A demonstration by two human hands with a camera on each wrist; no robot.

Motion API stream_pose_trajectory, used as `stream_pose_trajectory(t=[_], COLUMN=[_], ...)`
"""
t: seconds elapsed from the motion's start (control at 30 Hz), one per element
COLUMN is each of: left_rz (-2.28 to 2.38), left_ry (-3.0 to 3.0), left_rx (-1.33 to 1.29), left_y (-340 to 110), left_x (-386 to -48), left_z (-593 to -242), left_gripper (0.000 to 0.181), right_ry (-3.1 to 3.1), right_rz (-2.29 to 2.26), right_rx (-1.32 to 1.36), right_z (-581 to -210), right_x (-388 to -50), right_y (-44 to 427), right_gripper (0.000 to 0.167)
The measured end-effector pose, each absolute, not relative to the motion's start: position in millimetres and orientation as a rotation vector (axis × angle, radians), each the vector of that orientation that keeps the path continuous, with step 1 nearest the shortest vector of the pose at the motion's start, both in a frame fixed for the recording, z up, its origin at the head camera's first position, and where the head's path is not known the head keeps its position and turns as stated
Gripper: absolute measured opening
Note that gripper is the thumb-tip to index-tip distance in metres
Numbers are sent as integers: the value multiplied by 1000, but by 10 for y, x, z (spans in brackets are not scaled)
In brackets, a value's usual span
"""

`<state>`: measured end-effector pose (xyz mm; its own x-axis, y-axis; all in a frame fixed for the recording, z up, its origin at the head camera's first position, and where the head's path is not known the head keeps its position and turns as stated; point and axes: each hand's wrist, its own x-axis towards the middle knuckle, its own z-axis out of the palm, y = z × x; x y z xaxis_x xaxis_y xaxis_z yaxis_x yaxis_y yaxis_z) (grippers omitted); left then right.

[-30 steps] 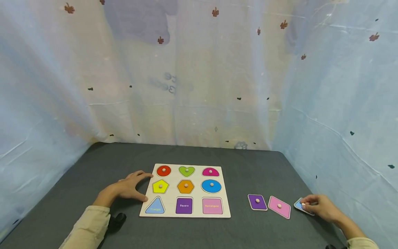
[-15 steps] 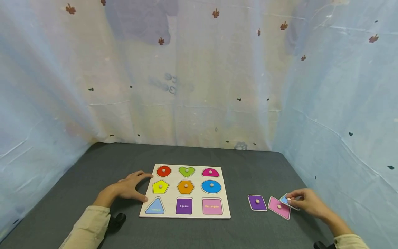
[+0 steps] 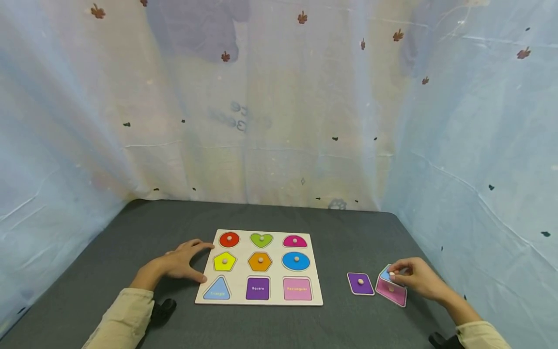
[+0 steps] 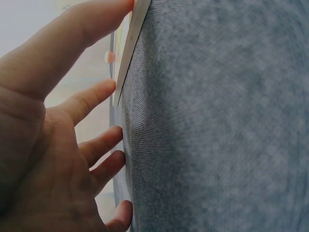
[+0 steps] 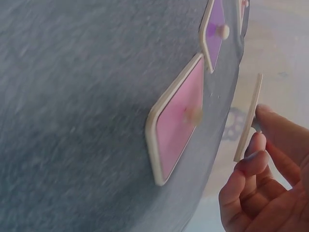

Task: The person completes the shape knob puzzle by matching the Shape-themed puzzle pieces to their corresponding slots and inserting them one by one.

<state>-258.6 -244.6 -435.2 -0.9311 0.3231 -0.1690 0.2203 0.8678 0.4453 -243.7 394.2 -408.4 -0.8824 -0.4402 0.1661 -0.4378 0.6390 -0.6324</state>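
A white wooden shape puzzle board (image 3: 276, 296) lies on the grey table. My left hand (image 3: 185, 261) touches its left edge with thumb and index finger spread apart; in the left wrist view the other fingers (image 4: 104, 144) stand free. My right hand (image 3: 418, 278) pinches a blue puzzle piece (image 3: 385, 273) by its knob, held above the table. Its full outline is partly hidden by the fingers; in the right wrist view the piece (image 5: 249, 121) shows edge-on. Below it lies a pink rectangular piece (image 3: 390, 292), partly covered in the head view. Left of that lies a purple square piece (image 3: 360, 284).
The board's upper two rows hold knobbed pieces, such as the orange hexagon (image 3: 256, 261). Its bottom row shows printed recesses: a blue triangle (image 3: 218, 288), a purple square (image 3: 258, 294) and a pink rectangle (image 3: 298, 294). A pale curtain (image 3: 279, 145) surrounds the table (image 3: 174, 329).
My right hand has lifted the blue piece off the table and carried it left, over the pink rectangle. The left hand and the board have stayed put.
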Motion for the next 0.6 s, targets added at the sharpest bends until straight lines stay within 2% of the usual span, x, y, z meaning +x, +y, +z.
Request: stream_pose_trajectory(t=[0.6], left_rz=[631], left_ry=[2792], left_rx=[416], left_y=[-2446], left_x=[-2576], left_z=[-4326], left_gripper=[93], right_ry=[2658], right_rz=[-1184], right_rx=[-934], right_z=[-3962], right_x=[-2452], right_y=[3433], right_gripper=[8])
